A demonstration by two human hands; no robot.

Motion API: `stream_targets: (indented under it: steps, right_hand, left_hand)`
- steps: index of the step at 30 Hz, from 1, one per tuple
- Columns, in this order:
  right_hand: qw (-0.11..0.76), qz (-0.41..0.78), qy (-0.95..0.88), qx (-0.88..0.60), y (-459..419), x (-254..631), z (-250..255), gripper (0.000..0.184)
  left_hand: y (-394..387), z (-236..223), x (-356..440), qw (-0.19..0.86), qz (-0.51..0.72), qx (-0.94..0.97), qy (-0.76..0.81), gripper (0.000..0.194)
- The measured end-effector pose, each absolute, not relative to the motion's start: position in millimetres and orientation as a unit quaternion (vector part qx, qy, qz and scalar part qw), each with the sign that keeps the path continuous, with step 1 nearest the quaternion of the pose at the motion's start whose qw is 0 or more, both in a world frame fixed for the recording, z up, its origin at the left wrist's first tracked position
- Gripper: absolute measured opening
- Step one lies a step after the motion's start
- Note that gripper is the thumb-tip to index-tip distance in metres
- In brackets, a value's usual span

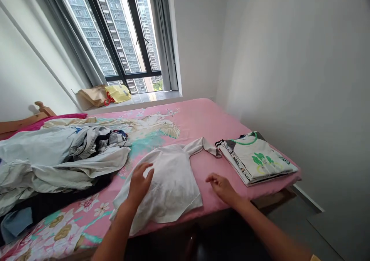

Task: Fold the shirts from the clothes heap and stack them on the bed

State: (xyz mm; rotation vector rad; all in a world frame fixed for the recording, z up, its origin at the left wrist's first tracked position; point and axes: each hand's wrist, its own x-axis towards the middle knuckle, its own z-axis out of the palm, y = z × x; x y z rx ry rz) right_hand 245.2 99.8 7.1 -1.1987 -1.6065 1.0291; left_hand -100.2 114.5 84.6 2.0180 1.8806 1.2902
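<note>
A white long-sleeved shirt [173,172] lies spread on the bed in front of me, its hem near the bed's front edge. One sleeve reaches out to the right with its cuff bent down. Over the left side of the shirt is my left hand [140,183], thumb and fingers apart and nothing held. My right hand [221,188] hovers just to the right of the shirt, above the pink sheet, with loosely bent fingers and nothing visible in them. Nearby on the right sits a stack of folded shirts [261,159], the top one white with a green collar and green print.
A large heap of loose clothes [66,149] covers the bed's left side. The bed wears a pink floral sheet [199,114]. Paper and yellow bags [118,93] stand on the window sill. A wall [289,68] rises beyond the bed on the right.
</note>
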Motion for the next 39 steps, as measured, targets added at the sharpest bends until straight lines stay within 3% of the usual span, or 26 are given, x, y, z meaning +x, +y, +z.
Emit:
stream_targets:
  steps: [5, 9, 14, 18, 21, 28, 33, 39]
  right_hand:
    - [0.393, 0.433, -0.653, -0.481, 66, 226, -51, 0.042]
    - [0.358, 0.403, -0.712, -0.45, 63, 207, -47, 0.036]
    - [0.34, 0.397, -0.723, -0.452, 51, 208, -41, 0.015]
    - [0.41, 0.4, -0.666, -0.477, 38, 228, -42, 0.008]
    - [0.463, 0.41, -0.613, -0.493, 30, 237, -34, 0.011]
    - [0.622, 0.339, -0.446, -0.548, 27, 243, 0, 0.02]
    - [0.58, 0.307, -0.422, -0.625, 23, 255, -26, 0.028]
    - [0.518, 0.396, -0.393, -0.648, 6, 262, -61, 0.037]
  left_hand:
    - [8, -12, -156, 0.134, 0.43, 0.39, 0.803, 0.038]
    - [-43, -51, -175, 0.121, 0.446, 0.443, 0.768, 0.037]
    - [-49, -58, -162, 0.041, 0.362, 0.529, 0.766, 0.038]
    - [-38, -52, -141, -0.026, 0.291, 0.499, 0.816, 0.044]
    - [-30, -46, -124, -0.047, 0.314, 0.498, 0.807, 0.037]
    - [-30, -25, -114, 0.097, 0.488, 0.381, 0.779, 0.036]
    - [-49, -29, -117, 0.152, 0.49, 0.365, 0.777, 0.035]
    - [-57, -53, -110, 0.384, 0.486, 0.319, 0.718, 0.049]
